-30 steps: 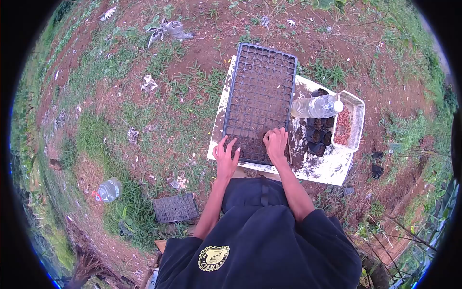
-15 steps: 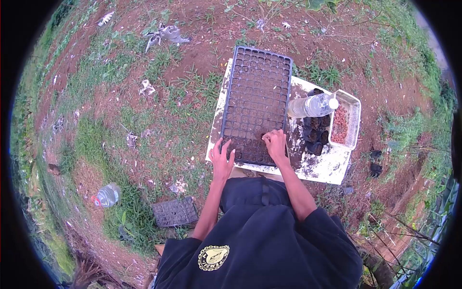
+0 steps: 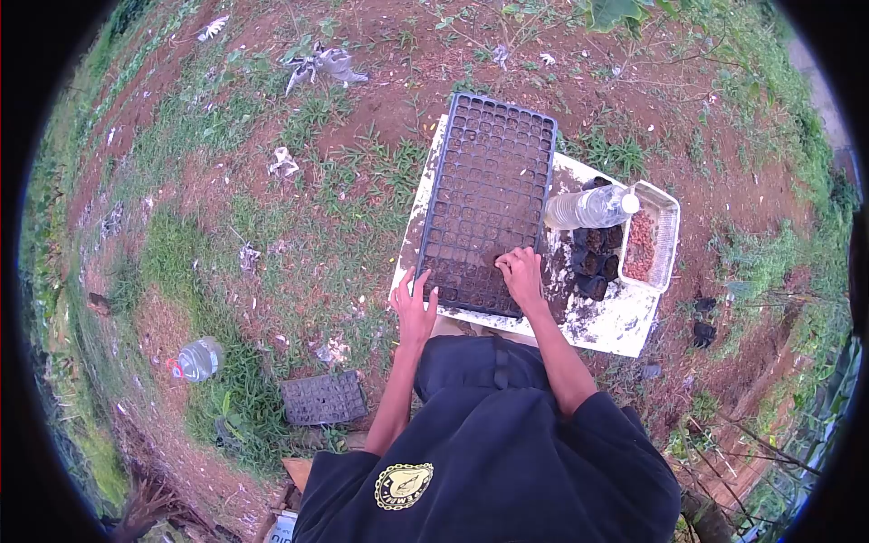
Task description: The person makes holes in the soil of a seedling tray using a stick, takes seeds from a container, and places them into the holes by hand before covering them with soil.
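A dark seedling tray [image 3: 489, 181] with many small soil-filled cells lies lengthwise in front of me on a white board. At its near left corner is my left hand [image 3: 415, 310], fingers spread and touching the rim. My right hand [image 3: 522, 274] is over the near right cells, thumb and fingertips pinched together close to the soil. Whatever the pinch may hold is too small to make out. To the right of the tray, a clear plastic bottle [image 3: 588, 208] lies on its side across several black soil-filled bags [image 3: 593, 262].
A white basket [image 3: 668, 249] with reddish seeds or pellets [image 3: 641, 244] stands at the right edge of the soil-strewn white board [image 3: 625, 326]. On the grass to the left are a large clear bottle [image 3: 199, 359] and a small grey cell tray [image 3: 323, 398]. Branches stick up at lower right.
The camera view has shifted slightly. Both hands keep nearly the same places on the tray, the right still pinched over the near right cells.
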A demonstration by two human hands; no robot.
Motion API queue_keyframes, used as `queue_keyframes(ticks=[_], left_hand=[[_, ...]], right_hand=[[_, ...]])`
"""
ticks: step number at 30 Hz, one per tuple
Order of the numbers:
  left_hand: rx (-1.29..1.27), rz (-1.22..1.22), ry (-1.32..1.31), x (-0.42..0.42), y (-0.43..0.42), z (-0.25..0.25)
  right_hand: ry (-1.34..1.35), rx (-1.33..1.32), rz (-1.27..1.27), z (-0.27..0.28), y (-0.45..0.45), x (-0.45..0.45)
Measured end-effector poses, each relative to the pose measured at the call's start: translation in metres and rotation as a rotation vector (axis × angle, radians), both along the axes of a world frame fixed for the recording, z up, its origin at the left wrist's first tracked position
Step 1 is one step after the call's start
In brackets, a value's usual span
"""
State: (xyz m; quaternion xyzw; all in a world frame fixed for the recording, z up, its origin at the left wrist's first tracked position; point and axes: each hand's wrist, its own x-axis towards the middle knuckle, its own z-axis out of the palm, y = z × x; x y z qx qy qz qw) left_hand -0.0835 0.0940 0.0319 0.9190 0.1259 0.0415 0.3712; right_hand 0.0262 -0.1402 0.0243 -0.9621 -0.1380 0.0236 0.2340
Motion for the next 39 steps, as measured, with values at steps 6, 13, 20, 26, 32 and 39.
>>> queue_keyframes(ticks=[6, 13, 20, 26, 32, 39], left_hand=[[-0.009, 0.011, 0.007, -0.006, 0.000, -0.002], [-0.012, 0.026, 0.013, -0.008, 0.002, -0.002], [0.006, 0.031, 0.030, -0.010, 0.002, 0.000], [0.011, 0.023, 0.026, -0.008, 0.000, -0.002], [-0.017, -0.007, 0.023, 0.000, -0.007, -0.001], [-0.009, -0.048, 0.028, 0.008, -0.012, -0.003]], right_hand=[[-0.006, 0.013, 0.022, 0.001, -0.001, 0.002], [-0.047, -0.005, -0.069, 0.000, 0.007, 0.000], [0.047, 0.037, -0.309, -0.003, 0.021, -0.002], [0.000, 0.130, -0.334, -0.009, 0.025, 0.001], [0.009, 0.141, -0.370, -0.008, 0.026, 0.003], [0.055, 0.167, -0.386, -0.013, 0.026, 0.005]])
